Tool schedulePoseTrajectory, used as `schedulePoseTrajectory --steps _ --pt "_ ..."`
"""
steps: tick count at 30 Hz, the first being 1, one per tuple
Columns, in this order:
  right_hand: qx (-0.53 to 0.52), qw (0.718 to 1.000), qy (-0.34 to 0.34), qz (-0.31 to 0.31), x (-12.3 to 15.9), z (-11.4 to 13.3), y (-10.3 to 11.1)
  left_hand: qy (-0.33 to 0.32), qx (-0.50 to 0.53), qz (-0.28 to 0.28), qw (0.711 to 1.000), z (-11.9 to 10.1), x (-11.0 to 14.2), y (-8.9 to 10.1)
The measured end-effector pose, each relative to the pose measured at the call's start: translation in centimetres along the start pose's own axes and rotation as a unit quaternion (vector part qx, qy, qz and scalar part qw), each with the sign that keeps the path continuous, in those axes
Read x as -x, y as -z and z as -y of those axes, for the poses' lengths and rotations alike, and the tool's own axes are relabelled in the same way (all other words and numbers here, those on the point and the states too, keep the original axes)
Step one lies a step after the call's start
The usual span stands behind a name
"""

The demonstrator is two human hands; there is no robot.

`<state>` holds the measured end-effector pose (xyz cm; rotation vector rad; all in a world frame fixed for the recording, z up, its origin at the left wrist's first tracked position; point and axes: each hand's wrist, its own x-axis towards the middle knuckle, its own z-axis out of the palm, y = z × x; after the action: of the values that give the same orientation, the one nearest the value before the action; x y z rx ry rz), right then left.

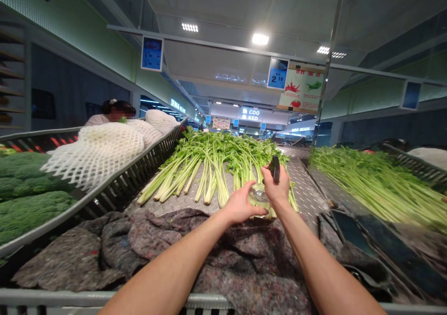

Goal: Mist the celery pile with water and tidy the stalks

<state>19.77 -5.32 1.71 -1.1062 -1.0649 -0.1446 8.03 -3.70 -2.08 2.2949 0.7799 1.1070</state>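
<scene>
A clear spray bottle (259, 193) with a black spray head (274, 168) is between my hands, over the front ends of the celery. My left hand (240, 203) curves around the left side of the bottle's transparent body. Up at the black head, my right hand (277, 184) is closed around the top of the bottle. Bunches of celery (209, 166) lie in a row behind my hands, leaves toward the back and pale stalk ends toward me. They rest on a textured metal shelf (190, 203).
A crumpled grey felt cloth (157, 240) covers the front. Left, a black slatted divider (139, 177) separates broccoli (31, 198) and white foam netting (98, 152). A mirror panel (370, 166) stands right. A person (113, 110) is behind the left crates. Price signs (278, 72) hang above.
</scene>
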Motion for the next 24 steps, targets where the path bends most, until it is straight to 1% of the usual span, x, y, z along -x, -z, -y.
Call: schedulePoseTrajectory --steps 3,6,10,12,14,16,19,22,24 --pt "0.001 1.000 -0.003 0.007 -0.1 0.4 0.3 0.001 0.017 0.014 1.000 -0.2 -0.1 0.3" --pt "0.008 1.000 0.007 0.020 -0.1 0.8 0.4 -0.002 0.025 0.014 1.000 -0.3 0.0 0.5" --pt "0.001 0.999 0.016 0.046 0.1 0.6 0.2 0.004 0.030 0.031 0.999 -0.1 -0.1 0.8" --pt "-0.007 0.998 0.010 0.056 0.1 0.4 0.1 0.014 0.046 0.047 0.998 0.2 -0.3 1.1" --pt "-0.006 0.998 0.009 0.061 0.2 0.3 0.1 0.014 0.080 0.046 0.996 0.4 -0.7 1.6" --pt "-0.003 0.998 0.013 0.060 0.1 0.3 0.2 0.004 0.120 0.016 0.993 0.5 -1.1 2.1" --pt "0.002 0.999 0.012 0.035 0.0 0.5 0.4 0.002 0.157 -0.056 0.986 0.5 -1.5 2.7" --pt "0.006 1.000 0.011 0.014 0.0 0.5 0.4 0.016 0.158 -0.126 0.979 0.6 -1.6 3.0" --pt "0.005 1.000 0.012 0.027 0.1 0.4 0.3 0.024 0.142 -0.156 0.977 0.8 -1.6 2.8"
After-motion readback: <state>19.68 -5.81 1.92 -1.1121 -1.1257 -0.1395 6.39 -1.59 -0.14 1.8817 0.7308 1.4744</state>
